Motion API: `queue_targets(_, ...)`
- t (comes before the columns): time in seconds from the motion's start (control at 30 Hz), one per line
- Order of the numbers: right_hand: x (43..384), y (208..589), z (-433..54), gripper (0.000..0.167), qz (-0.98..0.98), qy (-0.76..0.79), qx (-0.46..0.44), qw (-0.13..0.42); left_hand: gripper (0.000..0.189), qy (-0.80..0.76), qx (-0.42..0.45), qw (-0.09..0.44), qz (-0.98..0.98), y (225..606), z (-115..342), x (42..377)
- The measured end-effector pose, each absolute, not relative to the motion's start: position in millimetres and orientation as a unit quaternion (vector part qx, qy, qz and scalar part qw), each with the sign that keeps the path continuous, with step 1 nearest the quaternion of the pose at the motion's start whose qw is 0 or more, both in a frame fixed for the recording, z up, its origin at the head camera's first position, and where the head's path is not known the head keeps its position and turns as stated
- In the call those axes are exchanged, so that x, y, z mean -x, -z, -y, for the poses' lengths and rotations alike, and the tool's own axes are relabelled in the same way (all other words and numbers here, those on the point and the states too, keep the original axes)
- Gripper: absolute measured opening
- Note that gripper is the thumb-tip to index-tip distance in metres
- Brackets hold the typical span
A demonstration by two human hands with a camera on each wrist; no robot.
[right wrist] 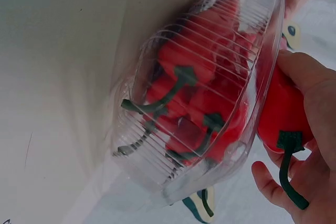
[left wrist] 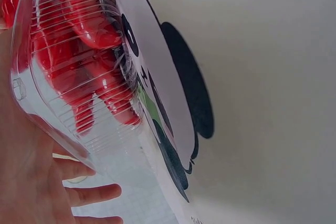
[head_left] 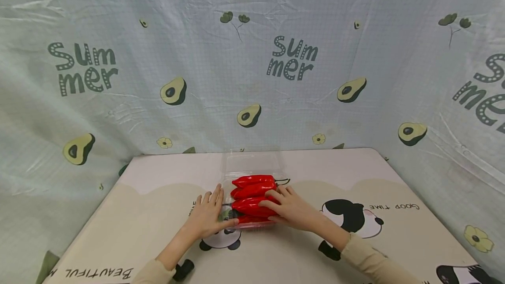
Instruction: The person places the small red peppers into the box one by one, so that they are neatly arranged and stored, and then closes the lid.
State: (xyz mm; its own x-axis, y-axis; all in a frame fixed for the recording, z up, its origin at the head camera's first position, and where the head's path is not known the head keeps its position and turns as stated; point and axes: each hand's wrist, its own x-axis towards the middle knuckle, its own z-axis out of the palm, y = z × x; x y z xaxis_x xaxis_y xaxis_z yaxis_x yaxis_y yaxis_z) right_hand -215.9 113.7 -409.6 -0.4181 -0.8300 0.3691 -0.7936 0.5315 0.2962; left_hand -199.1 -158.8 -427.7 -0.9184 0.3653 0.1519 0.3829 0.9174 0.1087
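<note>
A clear plastic clamshell box (head_left: 232,178) stands on the table, its lid (head_left: 252,162) folded back behind it. Several glossy red peppers (head_left: 252,180) with thin green stems lie in it side by side; more show through its ribbed wall in both wrist views. Fingers and thumb of my right hand (head_left: 293,210) grip one red pepper (right wrist: 283,111) at the top of the pile, its green stem (right wrist: 287,169) hanging free in the right wrist view. My left hand (head_left: 207,217) lies against the box's left side with fingers spread, the thumb along the near rim.
The table (head_left: 130,227) wears a cream cover printed with pandas and lettering. A pale curtain (head_left: 221,78) with avocado prints rises behind the table and along both sides.
</note>
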Motion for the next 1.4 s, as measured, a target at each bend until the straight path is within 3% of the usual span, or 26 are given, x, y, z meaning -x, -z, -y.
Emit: queue_targets(1.4, 219.4, 417.8, -100.7, 0.042, 0.848, 0.053, -0.491, 0.191, 0.097, 0.061, 0.19, 0.07, 0.977, 426.9, 157.5, 199.3)
